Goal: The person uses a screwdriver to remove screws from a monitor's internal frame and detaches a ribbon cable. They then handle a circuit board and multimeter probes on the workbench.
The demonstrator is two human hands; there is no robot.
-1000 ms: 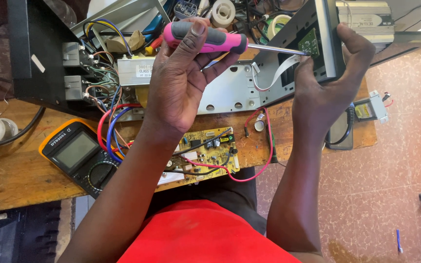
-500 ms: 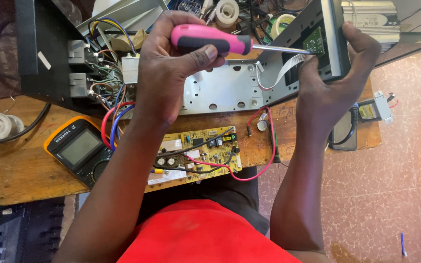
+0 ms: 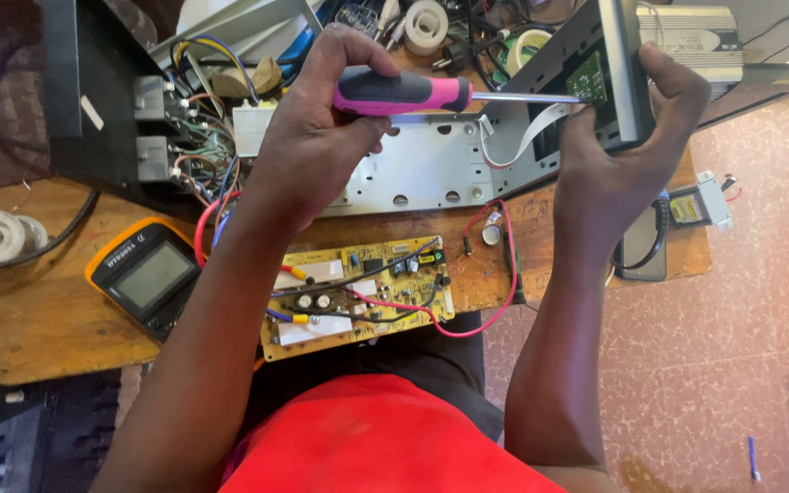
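Two hands share the work here: your left hand is wrapped tight round the pink-and-grey handle of the screwdriver, fingers curled over the top and thumb under, so the shaft runs level to the right and its tip sits at the small green circuit board mounted inside the grey front panel. Your right hand is closed on that panel, fingers hooked over its far edge and the palm pressed against the near side, which looks like a bracing hold to keep the panel upright and steady against the push of the tool. The panel stands tilted on its edge at the right end of the grey metal chassis, and a white ribbon cable loops from it down to the chassis, so it seems it can only be swung as far as that cable allows

Near your chest a yellow circuit board lies flat on the wooden bench, with red and black wires trailing across it; it lies just beside your left forearm. An orange multimeter rests to its left, screen up. Rolls of tape lie at the back of the bench, well apart from both hands
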